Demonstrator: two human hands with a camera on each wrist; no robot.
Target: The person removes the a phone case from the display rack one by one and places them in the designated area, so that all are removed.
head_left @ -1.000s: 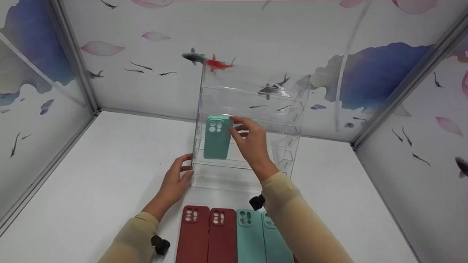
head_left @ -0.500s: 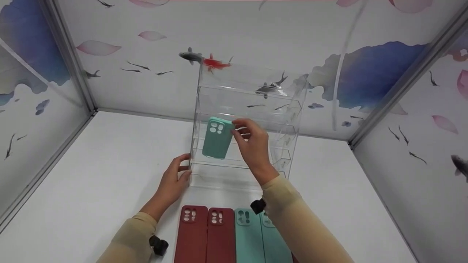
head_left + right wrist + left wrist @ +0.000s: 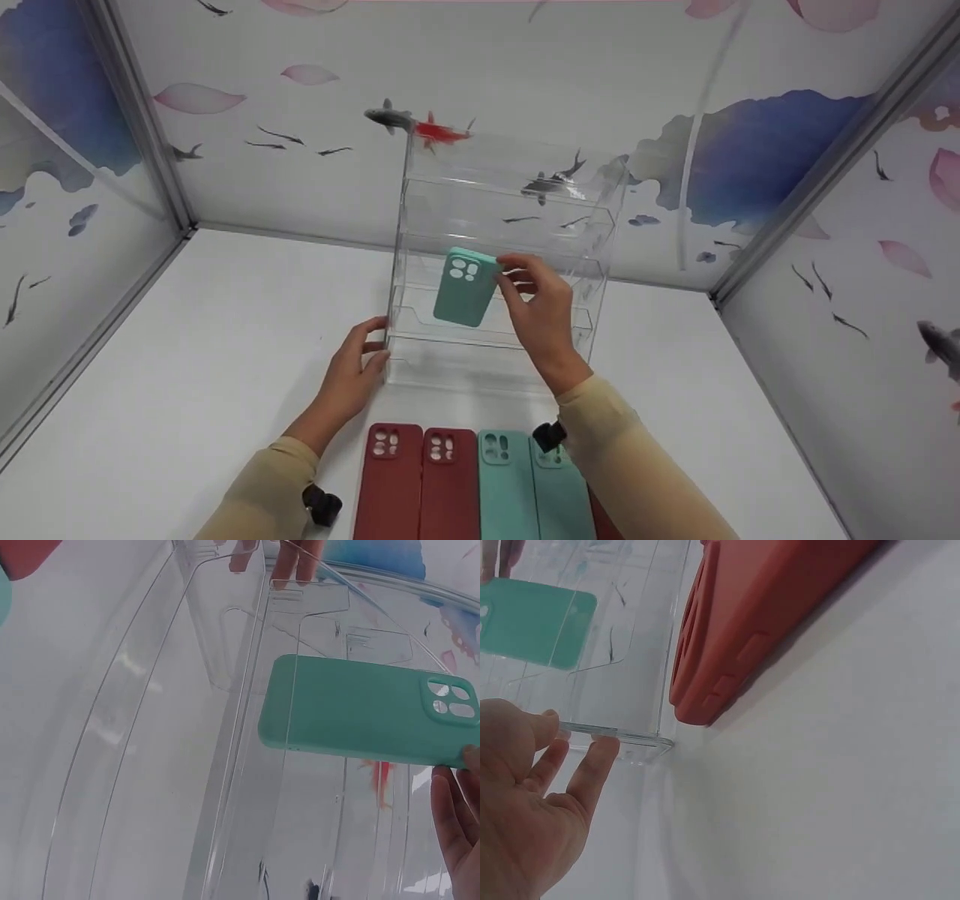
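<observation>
A teal phone case (image 3: 465, 296) with camera cutouts stands tilted at a middle tier of a clear tiered display rack (image 3: 461, 358). My right hand (image 3: 541, 307) pinches the case by its upper right corner between thumb and fingers. In the right wrist view the lower end of the teal case (image 3: 352, 709) shows through a clear lip of the rack. My left hand (image 3: 352, 379) grips the rack's left side edge near the bottom. The left wrist view shows the thumb and fingers of the left hand (image 3: 536, 799) on either side of that clear panel.
In front of the rack lies a row of phone cases: two red ones (image 3: 388, 487) at the left, then two teal ones (image 3: 506, 487). Another red case is mostly hidden under my right sleeve (image 3: 637, 465). Patterned walls (image 3: 300, 165) enclose the white table (image 3: 247, 300).
My right hand has moved a little to the right with the teal case, which now leans more. The left hand keeps its place on the rack's edge.
</observation>
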